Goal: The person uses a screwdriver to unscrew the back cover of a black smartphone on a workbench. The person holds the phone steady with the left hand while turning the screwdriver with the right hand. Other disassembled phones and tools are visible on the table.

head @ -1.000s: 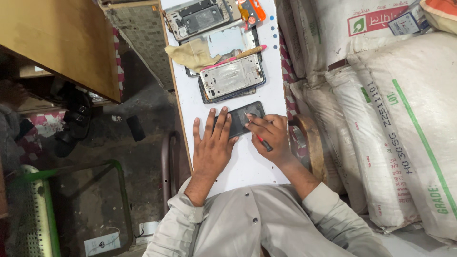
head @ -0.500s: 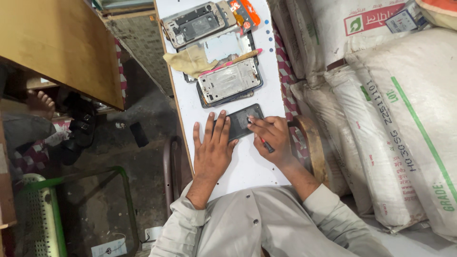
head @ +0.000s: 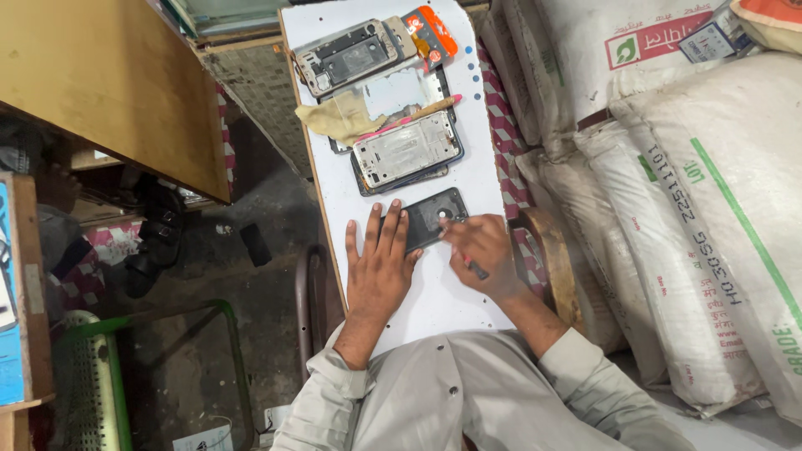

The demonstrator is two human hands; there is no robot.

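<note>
Flat on the narrow white board (head: 434, 292) lay a dark phone back panel (head: 428, 217), its long axis running slantwise from near-left to far-right, just beyond both hands. The left hand (head: 380, 271) was spread palm-down with fingers apart, its fingertips resting on the panel's left end and pinning it rather than gripping it. The right hand (head: 480, 250) sat on the panel's right side, fingers drawn together around a thin tool (head: 472, 266) with a red-and-dark handle, whose working end I could not make out; both hands were about equally close. Farther along the board a silver phone frame (head: 407, 150) lay stacked on other dark parts, then a tan cloth (head: 338, 121) and a pink stick (head: 413, 119), then an opened phone body (head: 347, 54) and an orange-and-black packet (head: 430, 33) at the far end. Nothing on the board was a container. White woven sacks (head: 668, 209) were piled to the right, and a wooden table (head: 109, 83) stood to the left.
</note>
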